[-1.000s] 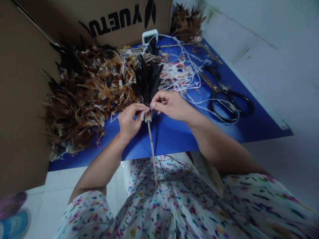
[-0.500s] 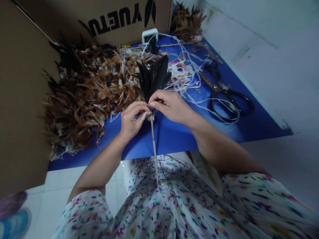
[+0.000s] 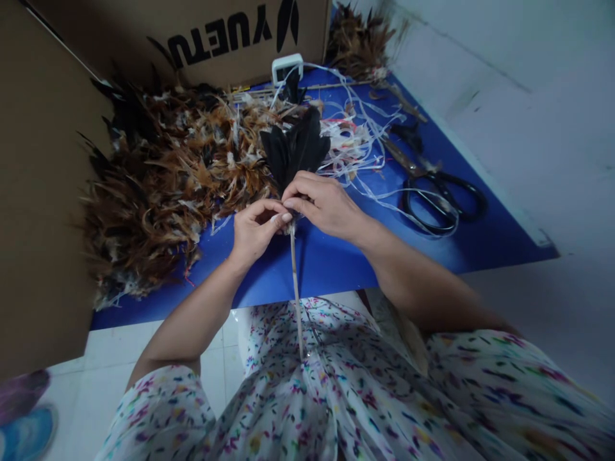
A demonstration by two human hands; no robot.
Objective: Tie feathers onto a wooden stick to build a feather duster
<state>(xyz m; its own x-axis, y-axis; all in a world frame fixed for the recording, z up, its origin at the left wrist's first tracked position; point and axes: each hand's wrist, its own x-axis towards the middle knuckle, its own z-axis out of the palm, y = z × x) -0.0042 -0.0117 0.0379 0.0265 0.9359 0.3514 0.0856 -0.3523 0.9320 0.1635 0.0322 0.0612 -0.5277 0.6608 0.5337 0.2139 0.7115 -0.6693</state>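
A fan of black feathers (image 3: 300, 144) stands at the top of a thin stick (image 3: 295, 275), whose lower end reaches down to my lap. My left hand (image 3: 257, 230) pinches the base of the feathers from the left, thumb and fingertips together. From the right, my right hand (image 3: 321, 202) pinches the same spot, its fingertips touching those of the left. The feather roots and the join to the stick are mostly hidden behind my fingers. Whether a thread is held there I cannot make out.
A large heap of brown feathers (image 3: 182, 173) covers the left of the blue table (image 3: 346, 266). Black-handled scissors (image 3: 432, 186) lie at right beside tangled white plastic strips (image 3: 353, 150). A small white device (image 3: 287, 67) stands before a cardboard box (image 3: 230, 38). A wall borders the right.
My hands keep pinching the feather base, with only small finger shifts. The feather fan has turned slightly and looks flatter. The whole view has shifted slightly.
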